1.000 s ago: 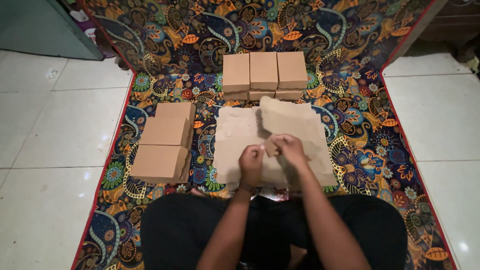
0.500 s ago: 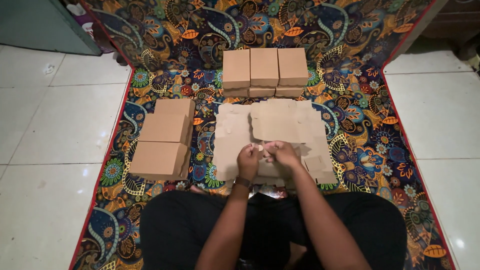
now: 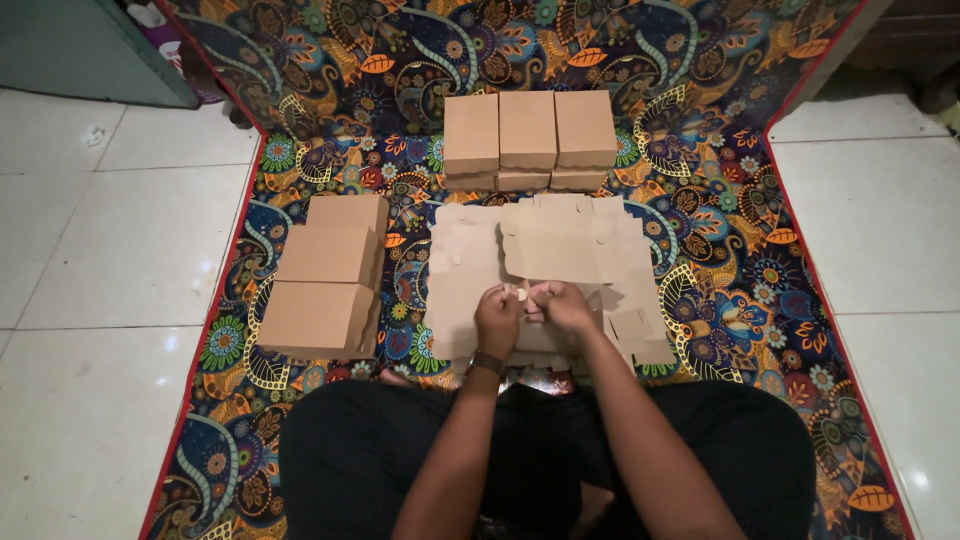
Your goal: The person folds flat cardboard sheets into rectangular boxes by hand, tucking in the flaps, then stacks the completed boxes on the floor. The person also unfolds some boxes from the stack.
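Patterned mat point(image 3: 330, 150) on tiled floor; left hand point(image 3: 497, 318), right hand point(image 3: 562, 306) fingers pinch flat cardboard blank point(image 3: 550, 245), apparently near edge.

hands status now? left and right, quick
Left hand: closed, pinching a flap of the flat cardboard box blank.
Right hand: closed on the same blank, next to the left.

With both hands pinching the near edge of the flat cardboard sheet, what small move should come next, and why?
Probably fold that near flap upward. Both the left hand and right hand pinch the near edge of the flat cardboard sheet, which lies unfolded, while the finished boxes stand closed.
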